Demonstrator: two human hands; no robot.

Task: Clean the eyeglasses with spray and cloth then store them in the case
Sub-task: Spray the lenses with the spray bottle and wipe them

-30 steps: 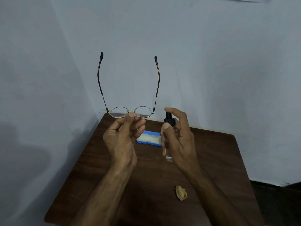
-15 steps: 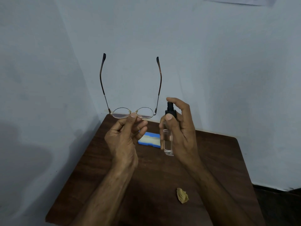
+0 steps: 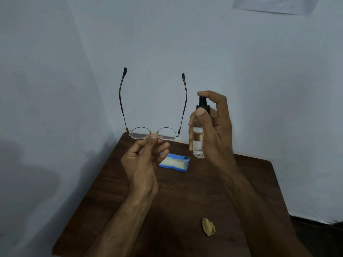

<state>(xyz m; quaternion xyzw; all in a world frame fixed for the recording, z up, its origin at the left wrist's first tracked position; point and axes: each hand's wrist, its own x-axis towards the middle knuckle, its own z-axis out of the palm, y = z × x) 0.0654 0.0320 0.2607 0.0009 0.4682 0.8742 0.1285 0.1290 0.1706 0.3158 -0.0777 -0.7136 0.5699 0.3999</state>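
My left hand (image 3: 143, 160) pinches the thin-framed eyeglasses (image 3: 167, 133) at the bridge, lenses low and both temple arms pointing up. Just to the right, my right hand (image 3: 215, 130) grips a small clear spray bottle (image 3: 198, 143) with a black nozzle; the index finger rests on the nozzle top and the thumb lies across the neck. The bottle stands upright beside the right lens, apart from it. An open blue case (image 3: 174, 162) with a pale lining lies on the table behind my hands. A crumpled tan cloth (image 3: 208, 226) lies on the table near its front.
The dark wooden table (image 3: 115, 182) stands in a corner between two pale blue walls. A sheet of paper (image 3: 269, 4) hangs on the back wall at upper right. Dark floor shows past the table's right edge.
Both hands have risen a little; the spray bottle has come up level with the eyeglasses' right lens, and the index finger now sits on the nozzle top.
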